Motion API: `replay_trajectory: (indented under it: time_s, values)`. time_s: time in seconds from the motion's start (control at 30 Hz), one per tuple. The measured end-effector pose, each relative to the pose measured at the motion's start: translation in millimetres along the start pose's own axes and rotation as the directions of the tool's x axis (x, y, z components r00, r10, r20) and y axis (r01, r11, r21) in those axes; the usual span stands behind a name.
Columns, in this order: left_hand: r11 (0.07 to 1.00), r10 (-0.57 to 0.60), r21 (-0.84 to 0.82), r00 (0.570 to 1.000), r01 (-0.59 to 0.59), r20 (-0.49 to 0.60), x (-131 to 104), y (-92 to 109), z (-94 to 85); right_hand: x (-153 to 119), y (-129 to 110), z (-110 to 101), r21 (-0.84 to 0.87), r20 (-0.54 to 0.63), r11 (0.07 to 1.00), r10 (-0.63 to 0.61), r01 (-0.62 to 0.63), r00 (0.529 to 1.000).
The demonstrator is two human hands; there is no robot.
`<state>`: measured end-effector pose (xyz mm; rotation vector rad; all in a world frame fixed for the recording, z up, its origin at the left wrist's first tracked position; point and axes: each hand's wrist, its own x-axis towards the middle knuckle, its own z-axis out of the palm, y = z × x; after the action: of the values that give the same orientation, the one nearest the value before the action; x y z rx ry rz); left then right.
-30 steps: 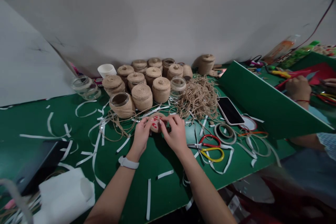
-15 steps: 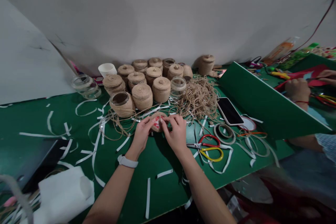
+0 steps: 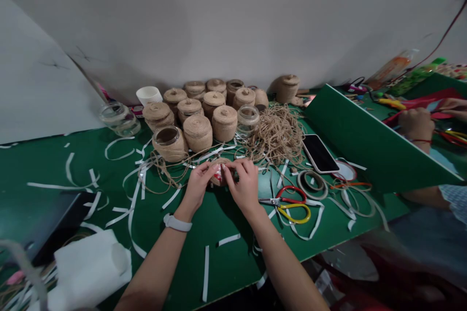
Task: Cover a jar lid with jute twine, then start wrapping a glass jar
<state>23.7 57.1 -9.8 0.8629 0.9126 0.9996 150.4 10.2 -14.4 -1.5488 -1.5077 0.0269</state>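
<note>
Between my hands is a round jar lid (image 3: 218,175), its rim wound with brown jute twine and its middle red and white. My left hand (image 3: 197,185) holds its left side, thumb on the face. My right hand (image 3: 243,185) pinches at its right side; the fingers hide much of the lid. Just beyond stand a twine-wrapped open jar (image 3: 171,148) and a lidded wrapped jar (image 3: 198,135). A heap of loose jute twine (image 3: 279,133) lies behind my right hand. Red-and-yellow-handled scissors (image 3: 292,204) rest right of my right wrist.
Several more wrapped jars (image 3: 224,124), a bare glass jar (image 3: 248,119) and white cups (image 3: 149,95) stand at the back. Tape rolls (image 3: 312,183), a phone (image 3: 320,154) and white strips (image 3: 206,272) lie about. A green board (image 3: 379,146) separates a co-worker's hands (image 3: 416,124).
The lid has tilted slightly between my fingers, and less of its red face shows. Both hands stay in nearly the same place. The co-worker's hand has shifted a little.
</note>
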Motion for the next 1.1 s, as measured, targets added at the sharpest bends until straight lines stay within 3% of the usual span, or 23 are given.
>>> replay_trajectory:
  time_s: [0.17,0.43,0.9,1.1]
  values:
    - [0.999,0.021,-0.025,0.998,-0.022,-0.054,1.0,-0.8,0.2,0.0,0.5,0.0,0.000,-0.021,1.000,-0.007,0.007,1.000]
    - [0.999,0.041,0.015,0.998,-0.041,-0.041,1.8,-1.8,1.2,-0.6,1.2,1.8,-0.022,-0.089,0.999,-0.026,0.024,0.996]
    - [0.999,0.024,-0.048,1.000,-0.023,0.020,-0.2,2.2,2.2,-0.3,1.0,1.5,-0.009,-0.075,1.000,0.006,-0.007,0.997]
    - [1.000,-0.019,0.015,1.000,0.019,0.006,1.0,-2.3,-1.3,-2.0,2.1,1.6,-0.005,-0.029,1.000,-0.008,0.008,1.000]
